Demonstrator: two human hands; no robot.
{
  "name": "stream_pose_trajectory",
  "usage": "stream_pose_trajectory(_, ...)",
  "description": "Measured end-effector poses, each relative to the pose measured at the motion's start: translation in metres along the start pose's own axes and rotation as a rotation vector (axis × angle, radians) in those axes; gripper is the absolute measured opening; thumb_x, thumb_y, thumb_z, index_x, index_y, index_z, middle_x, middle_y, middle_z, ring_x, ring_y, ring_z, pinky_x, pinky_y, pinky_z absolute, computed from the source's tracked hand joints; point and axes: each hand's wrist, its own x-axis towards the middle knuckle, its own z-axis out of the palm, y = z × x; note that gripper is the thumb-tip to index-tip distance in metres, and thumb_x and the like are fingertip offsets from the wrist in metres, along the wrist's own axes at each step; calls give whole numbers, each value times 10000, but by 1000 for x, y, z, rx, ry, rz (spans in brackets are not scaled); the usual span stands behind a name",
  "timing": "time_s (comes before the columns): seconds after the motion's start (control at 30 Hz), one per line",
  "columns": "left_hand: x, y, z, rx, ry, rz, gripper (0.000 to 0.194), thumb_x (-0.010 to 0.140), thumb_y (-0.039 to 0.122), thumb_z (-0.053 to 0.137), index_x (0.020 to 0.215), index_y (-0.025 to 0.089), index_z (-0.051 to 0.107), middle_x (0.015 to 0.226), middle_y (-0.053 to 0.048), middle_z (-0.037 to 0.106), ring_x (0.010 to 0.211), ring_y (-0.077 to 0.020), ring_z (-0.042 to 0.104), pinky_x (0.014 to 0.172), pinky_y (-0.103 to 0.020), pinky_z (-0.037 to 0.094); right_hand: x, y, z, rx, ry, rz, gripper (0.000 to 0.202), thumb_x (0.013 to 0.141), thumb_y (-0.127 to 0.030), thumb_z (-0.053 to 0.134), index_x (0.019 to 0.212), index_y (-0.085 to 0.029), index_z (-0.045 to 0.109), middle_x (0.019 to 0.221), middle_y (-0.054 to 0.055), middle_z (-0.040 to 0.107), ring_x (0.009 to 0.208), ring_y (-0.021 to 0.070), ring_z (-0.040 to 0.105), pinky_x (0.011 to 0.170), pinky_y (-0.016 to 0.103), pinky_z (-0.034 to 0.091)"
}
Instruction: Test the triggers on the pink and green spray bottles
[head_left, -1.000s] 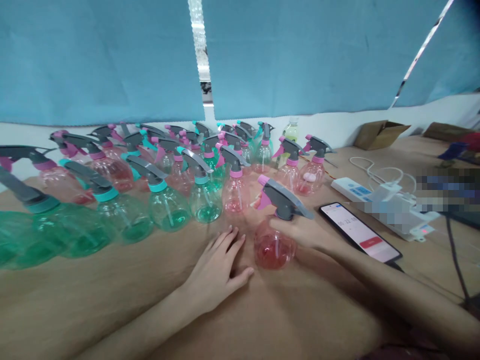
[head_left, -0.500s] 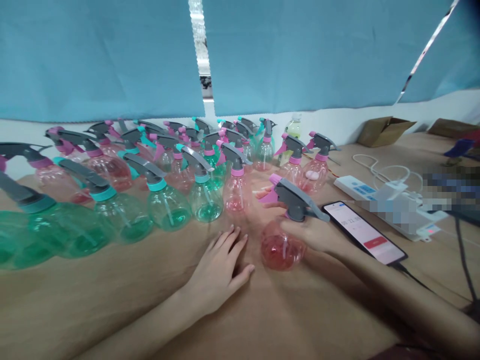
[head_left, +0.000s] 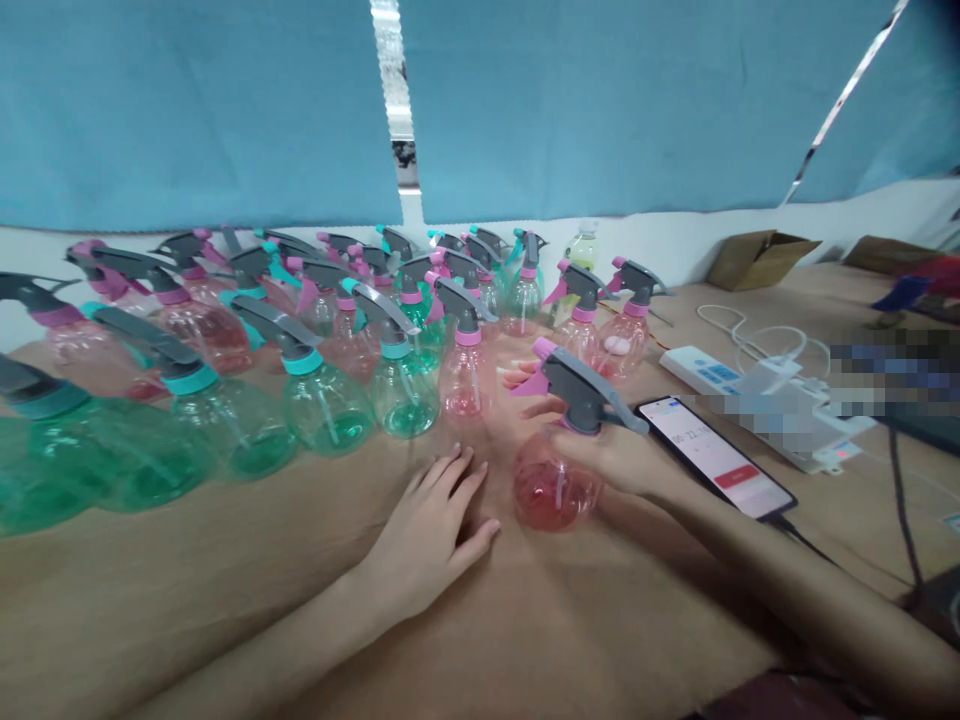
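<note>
The red spray bottle (head_left: pixel 546 492) is at the middle of my workspace, its gray spray head (head_left: pixel 589 385) aimed toward ten o'clock and its neck leaning a little to one o'clock. My right hand (head_left: pixel 609 455) comes in from four o'clock and lies around the neck, with fingers reaching loosely out behind the pink trigger (head_left: pixel 531 384). From here I cannot tell whether that hand is firmly closed on the bottle. My left hand (head_left: pixel 427 530) is at nine o'clock from it, palm down on the bench (head_left: pixel 600 640), fingers spread and holding nothing.

A similar pink bottle (head_left: pixel 465 375) stands near at eleven o'clock, a green one (head_left: pixel 405 395) at ten, and a phone (head_left: pixel 716 455) lies between two and three o'clock.

I judge the step in hand to be handling this single bottle right-handed. The next move calls for certainty at the neck: a settled hold before any shift, or, if it stays put, drawing the fingers back without catching the trigger.
</note>
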Motion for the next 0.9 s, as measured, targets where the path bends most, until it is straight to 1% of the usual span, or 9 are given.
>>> stream_pose_trajectory(0.1, 0, 0, 0, 6, 1, 5, 533, 906, 442, 450, 1324, 113, 431, 1391, -141, 411, 1297, -278, 325, 1044, -444, 285, -1, 0, -1, -32, 8, 19, 198, 607, -271, 514, 790, -217, 566, 852, 54, 683, 786, 227, 647, 738, 405, 510)
stream_pose_trajectory(0.17, 0, 1, 0, 11, -7, 1, 529, 906, 438, 453, 1322, 113, 436, 1392, -138, 409, 1301, -276, 318, 1046, -442, 282, -1, 0, -1, -56, 15, 8, 201, 609, -273, 508, 790, -214, 573, 846, 49, 676, 782, 225, 641, 759, 413, 500)
stream_pose_trajectory(0.23, 0, 2, 0, 12, -14, -1, 532, 906, 441, 451, 1323, 112, 436, 1395, -137, 407, 1304, -274, 314, 1044, -440, 284, -1, 0, -2, -71, 23, -14, 189, 611, -246, 505, 783, -216, 578, 848, 38, 672, 791, 217, 640, 790, 411, 491)
stream_pose_trajectory(0.4, 0, 2, -1, 7, -23, -10, 536, 908, 448, 445, 1331, 118, 427, 1409, -130, 391, 1308, -270, 309, 1040, -441, 289, -2, 1, -2, -84, 29, -14, 204, 602, -179, 508, 789, -225, 576, 822, 22, 673, 777, 208, 640, 786, 396, 495)
stream_pose_trajectory(0.53, -1, 1, 0, 6, -19, -5, 539, 910, 450, 440, 1338, 123, 417, 1410, -127, 391, 1308, -266, 310, 1041, -438, 286, -2, 3, -2, -99, 40, 25, 182, 602, -215, 508, 772, -226, 572, 815, 27, 663, 782, 217, 630, 775, 412, 489)
stream_pose_trajectory(0.67, -1, 0, 0, -4, -13, -6, 537, 907, 455, 444, 1333, 128, 423, 1405, -123, 398, 1307, -269, 312, 1041, -435, 289, -2, 3, -3, -102, 38, 2, 174, 597, -203, 511, 758, -231, 571, 797, 19, 653, 749, 204, 623, 765, 405, 486)
stream_pose_trajectory(0.77, 0, 1, -1, -8, -18, -15, 536, 905, 453, 450, 1331, 129, 427, 1407, -123, 396, 1307, -273, 313, 1041, -439, 289, -3, 4, -4, -108, 51, 15, 185, 601, -208, 522, 777, -223, 576, 806, 20, 651, 743, 197, 620, 760, 396, 484)
stream_pose_trajectory(0.9, 1, 2, -2, -4, -34, -22, 538, 904, 447, 457, 1333, 124, 426, 1412, -127, 388, 1310, -273, 309, 1039, -441, 296, -3, 5, -5, -115, 42, 13, 147, 608, -208, 516, 743, -211, 574, 754, 14, 638, 702, 185, 609, 722, 372, 488)
